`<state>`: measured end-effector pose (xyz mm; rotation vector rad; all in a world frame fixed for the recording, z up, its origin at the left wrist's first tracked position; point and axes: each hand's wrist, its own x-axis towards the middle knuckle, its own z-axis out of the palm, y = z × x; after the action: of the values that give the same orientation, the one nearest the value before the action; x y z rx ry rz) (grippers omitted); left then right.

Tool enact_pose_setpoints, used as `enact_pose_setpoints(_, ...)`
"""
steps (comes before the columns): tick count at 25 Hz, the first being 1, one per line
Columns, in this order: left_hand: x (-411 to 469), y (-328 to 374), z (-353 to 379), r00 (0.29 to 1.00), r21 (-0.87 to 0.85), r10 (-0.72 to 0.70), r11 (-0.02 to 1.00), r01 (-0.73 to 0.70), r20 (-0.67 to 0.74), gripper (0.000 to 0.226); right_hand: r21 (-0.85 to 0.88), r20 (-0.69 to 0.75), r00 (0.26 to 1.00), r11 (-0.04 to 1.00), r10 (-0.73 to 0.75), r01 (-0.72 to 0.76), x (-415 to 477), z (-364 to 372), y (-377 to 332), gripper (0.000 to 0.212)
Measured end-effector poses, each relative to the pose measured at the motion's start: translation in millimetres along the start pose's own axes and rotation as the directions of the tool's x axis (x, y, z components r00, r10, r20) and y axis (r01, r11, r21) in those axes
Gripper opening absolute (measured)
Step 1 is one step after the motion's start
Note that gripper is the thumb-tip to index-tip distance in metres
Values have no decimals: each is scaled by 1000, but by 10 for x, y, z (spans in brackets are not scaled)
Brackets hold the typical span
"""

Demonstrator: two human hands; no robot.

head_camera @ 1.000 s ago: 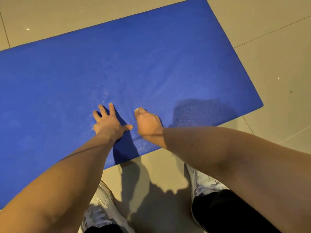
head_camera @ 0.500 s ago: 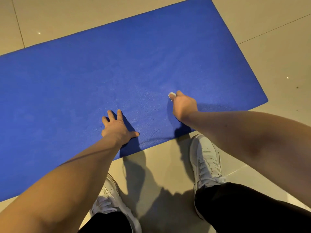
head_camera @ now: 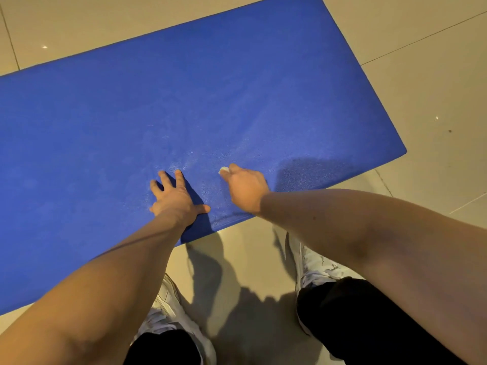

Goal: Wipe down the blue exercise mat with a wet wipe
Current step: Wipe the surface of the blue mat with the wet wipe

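Blue exercise mat (head_camera: 184, 101): flat on beige floor tiles (head_camera: 421, 75), near edge by the feet. Left hand (head_camera: 174, 196): pressed on the mat near that edge, fingers straight and spread, holding nothing. Right hand (head_camera: 245, 188): just beside it, fingers curled over a wet wipe (head_camera: 224, 169) on the mat surface; wipe mostly hidden by the hand, only a white corner showing. White shoes (head_camera: 313, 264) and black trousers (head_camera: 369, 312) below, partly covered by both forearms.

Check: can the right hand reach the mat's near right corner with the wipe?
Probably yes: the right hand, pinching the wet wipe, is on the blue mat, with only bare mat between it and that corner.
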<state>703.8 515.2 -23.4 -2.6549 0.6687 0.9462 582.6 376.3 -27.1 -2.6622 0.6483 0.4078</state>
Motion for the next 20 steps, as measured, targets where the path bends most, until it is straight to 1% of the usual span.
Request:
enact_pose_setpoints(1, 0, 2, -9, 1000, -4, 3, 1000, -3, 3, 132, -20, -16, 999, 999, 41, -41, -22, -44, 132, 41)
enact_pose_setpoints(3, 5, 10, -13, 1000, -11, 6, 1000, -6, 9, 133, -42, -55, 985, 985, 165, -167, -80, -96, 451, 46)
enact_pose_setpoints(5, 13, 7, -11, 1000, -3, 5, 1000, -5, 4, 133, -28, -82, 946, 948, 315, -318, -149, -105, 758, 46)
enact_pose_setpoints(6, 14, 8, -8, 1000, -1, 4, 1000, -4, 1, 133, -12, -87, 911, 913, 404, -407, -177, -113, 883, 43)
enact_pose_setpoints(8, 16, 10, -6, 1000, 0, 5, 1000, -5, -4, 133, 62, -78, 806, 810, 587, -584, -198, -127, 1003, 34)
enact_pose_setpoints(9, 18, 13, -3, 1000, 2, 6, 1000, -6, -6, 134, 103, -62, 756, 757, 652, -645, -189, -126, 992, 31)
enact_pose_setpoints(10, 17, 11, 1, 1000, 6, 4, 1000, -4, -7, 134, 134, -43, 729, 727, 683, -673, -182, -128, 934, 30)
enact_pose_setpoints(11, 21, 8, 4, 1000, 8, 2, 1000, -2, -9, 135, 152, -25, 736, 730, 677, -666, -173, -118, 833, 29)
enact_pose_setpoints(13, 28, 5, 1, 1000, 8, 0, 1000, 0, -13, 135, 201, 6, 811, 794, 584, -573, -161, -48, 533, 27)
enact_pose_setpoints(14, 28, 5, -1, 1000, 5, 3, 1000, -2, -13, 135, 216, 19, 860, 838, 510, -501, -158, 5, 329, 28)
enact_pose_setpoints(16, 18, 3, -4, 1000, 4, 0, 1000, 0, -14, 135, 167, 36, 945, 930, 325, -326, -167, 121, -149, 32)
enact_pose_setpoints(18, 2, -7, -6, 1000, 6, -7, 1000, 7, -16, 133, 129, 94, 983, 977, 159, -170, -185, 174, -538, 37)
enact_pose_setpoints(19, -7, -5, -6, 1000, 4, -7, 1000, 7, -15, 132, 123, 121, 988, 986, 99, -113, -180, 199, -609, 41)
enact_pose_setpoints(20, -9, 1, -9, 1000, 2, -5, 1000, 5, -14, 132, 120, 117, 991, 990, 59, -73, -173, 199, -598, 43)
